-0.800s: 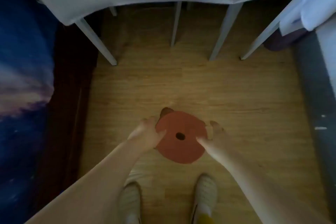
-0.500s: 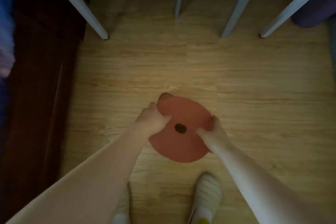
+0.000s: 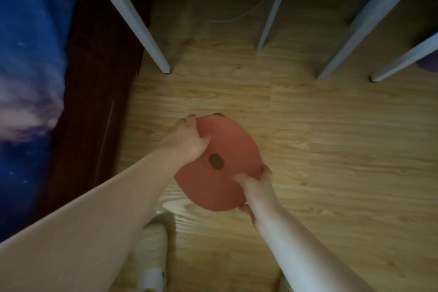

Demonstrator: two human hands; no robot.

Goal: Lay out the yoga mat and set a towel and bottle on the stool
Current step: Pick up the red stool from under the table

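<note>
Fingers of the left hand (image 3: 189,141) are curled over the far-left rim of a round red stool (image 3: 220,163), thumb pressed on its seat; the right hand (image 3: 257,185) is clamped on the near-right rim, thumb laid flat on top. The stool is held above the wooden floor (image 3: 331,149), tilted, just ahead of a white shoe (image 3: 151,251). A slipping grip could let it be dropped onto the feet, or knocked against the nearby table legs (image 3: 142,31). No mat, towel or bottle is seen.

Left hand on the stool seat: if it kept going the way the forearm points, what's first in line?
Judging loosely, the left hand points up-right across the round red plastic stool seat. Past its far rim, only bare wooden floor, then a white table leg. Depth unclear.
</note>
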